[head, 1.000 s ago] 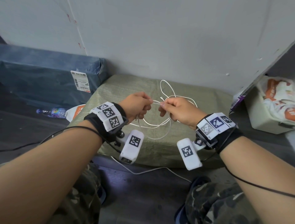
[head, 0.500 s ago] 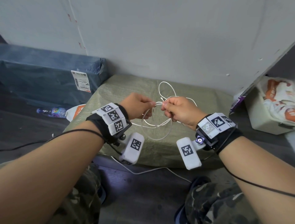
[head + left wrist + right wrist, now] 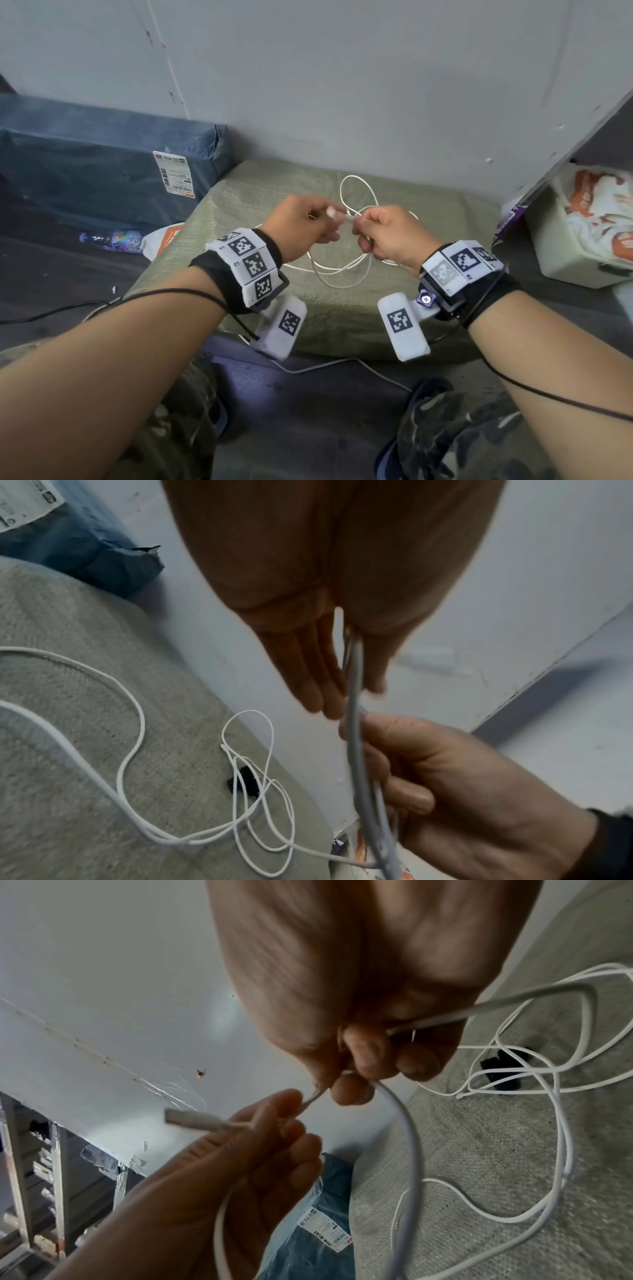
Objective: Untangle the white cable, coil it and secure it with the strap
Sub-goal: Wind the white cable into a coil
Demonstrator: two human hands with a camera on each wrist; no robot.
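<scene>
Head view: the white cable (image 3: 346, 274) is pinched near its plug end by the left hand (image 3: 301, 226) and gripped in the right hand (image 3: 390, 236), its loops left loose on the green sack (image 3: 239, 212) below. Should the plug end be pulled while the loops around the black strap (image 3: 245, 781) are crossed, a knot could be tightened or the strap dragged off the sack.

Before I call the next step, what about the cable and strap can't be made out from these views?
- Strap: dark piece under the white cable loops; hidden in head view by the right hand. Type unreadable.
- Left hand grip: motion-blurred in left wrist view.
- Connector: blurred, type unclear.
- Whether the loops are knotted: crossings too thin to trace.
</scene>
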